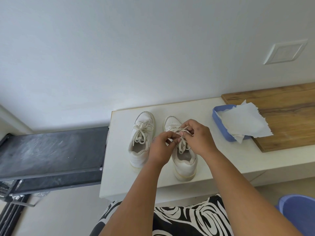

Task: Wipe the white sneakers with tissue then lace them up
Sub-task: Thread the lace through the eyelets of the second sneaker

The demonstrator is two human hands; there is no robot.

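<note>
my left hand (160, 147) and right hand (197, 135) each pinch the laces (183, 143) of the right sneaker (185, 165); the left sneaker (141, 137) sits tied beside it.

- Left sneaker (141, 138): white, upright on the pale counter (213, 160), toe to the wall, laces tied in a bow.
- Right sneaker (183, 155): just beside it, same heading, its laces (182, 144) partly hidden.
- Tissue (245, 122): white sheet draped over a blue tray (219, 123), farther right of the sneakers.

No legible text anywhere.
</note>
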